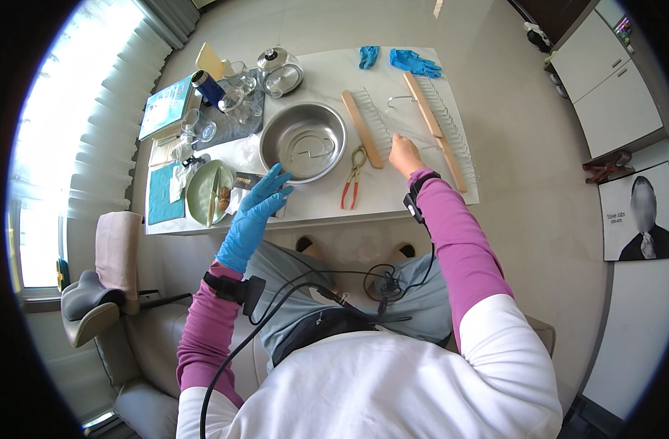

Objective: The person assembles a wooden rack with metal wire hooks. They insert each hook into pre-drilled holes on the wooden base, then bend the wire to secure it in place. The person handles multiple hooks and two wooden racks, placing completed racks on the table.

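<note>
My left hand (pixel 255 212) wears a blue glove and holds nothing; its fingers stretch out beside the near left rim of a steel basin (pixel 266 150). Inside the basin lies a bent metal hook (pixel 318 151). My bare right hand (pixel 405 155) is closed at the table's right side, and what its fingers hold, if anything, is hidden. Just left of it lies a wooden bar (pixel 362 130) with a row of thin metal wires. To its right are more such wooden bars (pixel 422 106), with a metal hook at one. Red-handled pliers (pixel 353 178) lie between basin and right hand.
On the left stand a green plate (pixel 200 192) with a knife and walnut-like pieces, glass cups (pixel 199 126), a dark blue bottle (pixel 208 86) and a glass teapot (pixel 279 71). Blue gloves (pixel 415 63) lie at the far edge. Black cables (pixel 382 285) hang across my lap.
</note>
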Motion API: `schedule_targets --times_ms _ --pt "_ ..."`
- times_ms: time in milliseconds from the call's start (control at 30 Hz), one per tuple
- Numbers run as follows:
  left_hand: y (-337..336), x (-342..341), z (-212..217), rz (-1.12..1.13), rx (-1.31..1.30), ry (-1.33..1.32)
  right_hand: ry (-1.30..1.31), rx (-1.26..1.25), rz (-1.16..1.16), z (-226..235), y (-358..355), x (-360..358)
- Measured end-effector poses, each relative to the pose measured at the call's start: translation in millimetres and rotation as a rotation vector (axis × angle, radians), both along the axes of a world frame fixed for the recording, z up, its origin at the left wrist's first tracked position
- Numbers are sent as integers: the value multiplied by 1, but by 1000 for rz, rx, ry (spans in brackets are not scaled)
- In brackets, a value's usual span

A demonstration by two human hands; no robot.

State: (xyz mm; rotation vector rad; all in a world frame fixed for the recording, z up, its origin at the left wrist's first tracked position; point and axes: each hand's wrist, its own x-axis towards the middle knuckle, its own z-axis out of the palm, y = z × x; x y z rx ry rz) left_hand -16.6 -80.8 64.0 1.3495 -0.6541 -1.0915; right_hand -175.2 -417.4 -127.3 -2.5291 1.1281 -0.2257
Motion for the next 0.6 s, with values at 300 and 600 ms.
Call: schedule_targets --times_ms 300,600 --pt "-1 -5 3 -16 -5 -29 -291 427 -200 38 -13 -11" --pt "-6 -5 14 -90 -40 -121 -746 1268 -169 104 -2 -47"
